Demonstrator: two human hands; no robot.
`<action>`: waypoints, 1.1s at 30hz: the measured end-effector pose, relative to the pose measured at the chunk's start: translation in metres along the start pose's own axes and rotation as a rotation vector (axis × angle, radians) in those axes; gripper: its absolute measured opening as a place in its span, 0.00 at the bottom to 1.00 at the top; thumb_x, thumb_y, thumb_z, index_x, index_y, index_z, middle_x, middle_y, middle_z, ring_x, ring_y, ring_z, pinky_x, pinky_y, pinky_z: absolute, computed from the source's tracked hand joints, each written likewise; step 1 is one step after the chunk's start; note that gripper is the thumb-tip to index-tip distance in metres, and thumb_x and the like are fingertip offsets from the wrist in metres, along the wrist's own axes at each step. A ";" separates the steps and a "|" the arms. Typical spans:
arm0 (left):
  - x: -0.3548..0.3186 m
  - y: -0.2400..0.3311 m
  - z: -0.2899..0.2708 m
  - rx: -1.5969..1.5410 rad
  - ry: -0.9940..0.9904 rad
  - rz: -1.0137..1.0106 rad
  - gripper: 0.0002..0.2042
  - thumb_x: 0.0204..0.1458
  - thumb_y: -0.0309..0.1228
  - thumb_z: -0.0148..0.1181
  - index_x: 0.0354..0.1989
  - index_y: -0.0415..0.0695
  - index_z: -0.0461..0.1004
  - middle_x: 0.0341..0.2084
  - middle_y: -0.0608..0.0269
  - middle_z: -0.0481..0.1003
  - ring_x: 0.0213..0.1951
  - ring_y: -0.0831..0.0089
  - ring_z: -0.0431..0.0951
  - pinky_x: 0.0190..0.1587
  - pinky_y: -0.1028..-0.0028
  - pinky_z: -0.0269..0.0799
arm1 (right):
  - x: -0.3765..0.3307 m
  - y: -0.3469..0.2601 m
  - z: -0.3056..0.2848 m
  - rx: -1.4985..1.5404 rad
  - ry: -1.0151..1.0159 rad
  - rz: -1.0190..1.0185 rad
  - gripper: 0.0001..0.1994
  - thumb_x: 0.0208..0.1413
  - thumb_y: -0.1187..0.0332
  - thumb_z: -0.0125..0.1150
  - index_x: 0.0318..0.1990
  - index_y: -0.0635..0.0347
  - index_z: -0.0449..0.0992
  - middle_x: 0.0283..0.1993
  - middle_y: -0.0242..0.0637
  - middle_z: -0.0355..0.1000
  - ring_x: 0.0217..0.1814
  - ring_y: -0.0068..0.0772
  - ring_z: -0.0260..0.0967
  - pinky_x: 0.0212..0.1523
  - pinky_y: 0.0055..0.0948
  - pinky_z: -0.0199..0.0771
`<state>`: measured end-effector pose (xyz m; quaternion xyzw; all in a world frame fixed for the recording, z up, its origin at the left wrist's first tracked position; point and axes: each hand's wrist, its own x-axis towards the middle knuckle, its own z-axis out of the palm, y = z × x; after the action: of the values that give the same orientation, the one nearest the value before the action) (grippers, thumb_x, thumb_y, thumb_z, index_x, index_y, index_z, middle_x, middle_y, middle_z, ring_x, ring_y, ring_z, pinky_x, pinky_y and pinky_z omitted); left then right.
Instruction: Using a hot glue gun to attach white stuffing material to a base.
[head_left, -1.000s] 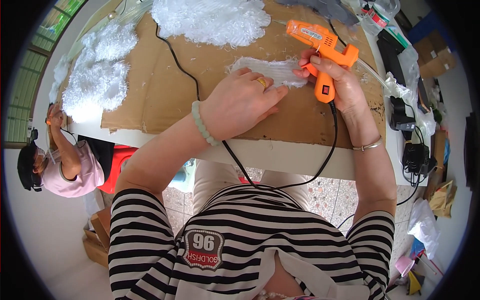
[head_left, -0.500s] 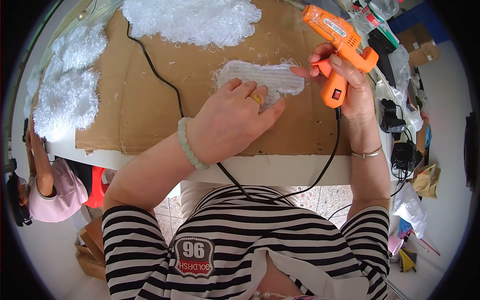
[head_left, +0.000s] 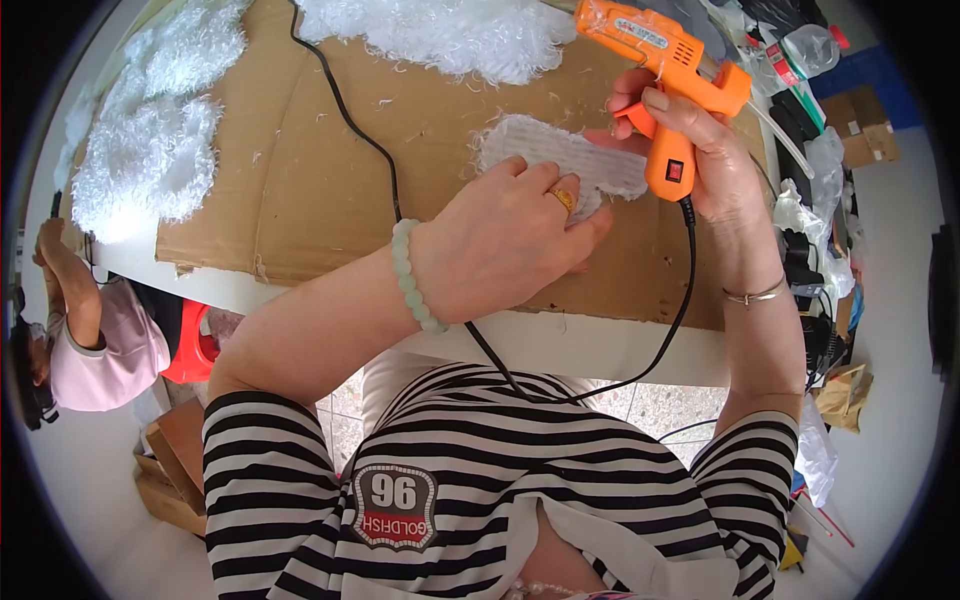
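We note the left hand (head_left: 510, 240) half-curled on the white cloth (head_left: 565, 152), right of centre, pinch unclear, and the right hand (head_left: 715, 165) closed round the gun (head_left: 676, 72), upper right, whose cord (head_left: 692, 250), running beneath the left wrist (head_left: 428, 265), could snag and jerk it should that arm shift.

- The left hand (head_left: 515, 240) covers the near left part of the white fringed fabric piece (head_left: 565, 152); whether it pinches or only presses cannot be told.
- The right hand's (head_left: 715, 150) lower fingers are hidden behind the hot-glue gun (head_left: 668, 70), whose nozzle is cut off above.
- The black cord (head_left: 342, 110) disappears beneath the left wrist.
- The upper edge crops the white shaggy pile (head_left: 460, 40).
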<state>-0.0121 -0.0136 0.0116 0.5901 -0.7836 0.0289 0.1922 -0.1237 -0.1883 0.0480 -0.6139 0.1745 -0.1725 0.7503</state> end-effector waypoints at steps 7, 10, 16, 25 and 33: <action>0.000 -0.002 0.003 0.086 0.108 0.058 0.18 0.42 0.40 0.59 0.40 0.44 0.72 0.27 0.60 0.72 0.31 0.68 0.72 0.32 0.72 0.67 | 0.020 0.013 0.018 -0.011 -0.112 0.005 0.14 0.51 0.66 0.56 0.43 0.66 0.70 0.37 0.38 0.70 0.36 0.28 0.69 0.49 0.41 0.72; -0.001 -0.002 0.003 0.087 0.099 0.054 0.18 0.42 0.40 0.59 0.40 0.44 0.73 0.26 0.59 0.72 0.31 0.68 0.72 0.32 0.73 0.66 | 0.023 0.018 0.021 0.023 -0.083 0.027 0.14 0.51 0.66 0.56 0.42 0.66 0.70 0.37 0.38 0.69 0.35 0.28 0.69 0.49 0.43 0.72; -0.003 0.002 0.001 0.014 0.025 0.000 0.21 0.38 0.40 0.62 0.41 0.45 0.71 0.36 0.56 0.70 0.37 0.65 0.71 0.40 0.69 0.69 | 0.024 0.025 0.017 0.086 -0.069 0.015 0.14 0.52 0.65 0.55 0.43 0.65 0.70 0.37 0.37 0.69 0.33 0.27 0.68 0.49 0.45 0.71; -0.002 0.003 0.001 0.006 0.031 -0.006 0.21 0.37 0.39 0.62 0.42 0.46 0.70 0.35 0.57 0.70 0.37 0.64 0.71 0.39 0.68 0.69 | 0.023 0.027 0.015 0.069 -0.057 -0.020 0.14 0.52 0.67 0.56 0.44 0.66 0.70 0.38 0.38 0.69 0.33 0.28 0.69 0.49 0.45 0.72; -0.002 0.004 0.002 0.014 0.008 -0.012 0.22 0.38 0.39 0.62 0.43 0.46 0.69 0.36 0.56 0.70 0.38 0.63 0.71 0.39 0.66 0.69 | 0.023 0.029 0.012 0.037 -0.069 0.003 0.14 0.53 0.69 0.55 0.45 0.67 0.68 0.39 0.40 0.70 0.35 0.29 0.70 0.49 0.42 0.73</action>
<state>-0.0161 -0.0104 0.0100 0.5959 -0.7790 0.0356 0.1917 -0.0961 -0.1834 0.0211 -0.6052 0.1463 -0.1534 0.7673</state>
